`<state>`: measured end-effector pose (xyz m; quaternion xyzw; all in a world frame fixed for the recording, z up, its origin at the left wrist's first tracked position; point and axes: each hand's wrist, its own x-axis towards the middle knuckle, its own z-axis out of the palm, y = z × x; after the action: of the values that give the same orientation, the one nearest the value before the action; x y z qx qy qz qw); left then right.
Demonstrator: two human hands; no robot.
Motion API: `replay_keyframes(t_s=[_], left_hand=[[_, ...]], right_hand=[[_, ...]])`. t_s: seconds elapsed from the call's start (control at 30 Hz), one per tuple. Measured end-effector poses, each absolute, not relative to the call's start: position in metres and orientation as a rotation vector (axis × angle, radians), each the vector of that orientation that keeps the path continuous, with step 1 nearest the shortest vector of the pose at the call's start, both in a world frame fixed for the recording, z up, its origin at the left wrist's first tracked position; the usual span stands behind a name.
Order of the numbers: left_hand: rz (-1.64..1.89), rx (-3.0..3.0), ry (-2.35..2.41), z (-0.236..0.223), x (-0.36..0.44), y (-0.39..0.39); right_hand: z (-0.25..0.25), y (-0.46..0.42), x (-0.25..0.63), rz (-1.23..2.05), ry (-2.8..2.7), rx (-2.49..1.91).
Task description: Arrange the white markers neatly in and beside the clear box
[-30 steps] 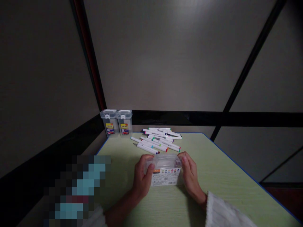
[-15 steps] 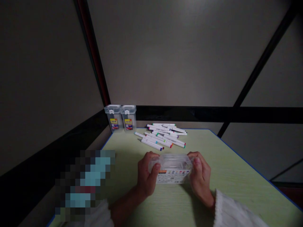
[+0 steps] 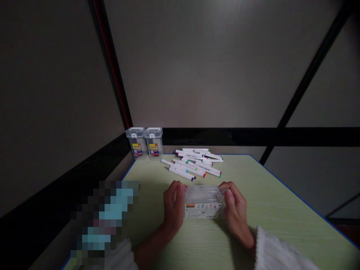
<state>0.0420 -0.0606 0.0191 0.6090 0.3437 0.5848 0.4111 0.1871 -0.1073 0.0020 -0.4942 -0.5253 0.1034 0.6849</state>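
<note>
Between my hands is a clear plastic box [image 3: 203, 202] with a printed label on the side facing me. My left hand [image 3: 173, 206] grips its left end, thumb upright along the edge. On the right end, my right hand [image 3: 234, 208] is closed with the thumb near the top edge. Whether anything lies inside the box I cannot tell. Beyond it, a loose pile of white markers [image 3: 197, 165] with coloured ends lies on the table.
Two clear lidded containers [image 3: 136, 144] with yellow labels stand at the table's back left corner. A blurred-out blue object [image 3: 112, 210] lies along the left edge. Walls rise behind and left of the pale green table [image 3: 275, 210].
My left thumb has shifted from over the box's front to its left edge. My right hand has moved slightly left. The markers and containers stay put.
</note>
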Motion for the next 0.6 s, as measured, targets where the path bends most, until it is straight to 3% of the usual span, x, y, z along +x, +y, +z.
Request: replay_keyframes(t_s=[0.33, 0.6], left_hand=[[1.629, 1.222, 0.94, 0.029, 0.034, -0.043], [1.486, 1.181, 0.963, 0.03, 0.033, -0.035]], right_hand=[[0.005, -0.102, 0.178, 0.666, -1.266, -1.009], [0.01, -0.1, 0.177, 0.866, -1.183, -0.971]])
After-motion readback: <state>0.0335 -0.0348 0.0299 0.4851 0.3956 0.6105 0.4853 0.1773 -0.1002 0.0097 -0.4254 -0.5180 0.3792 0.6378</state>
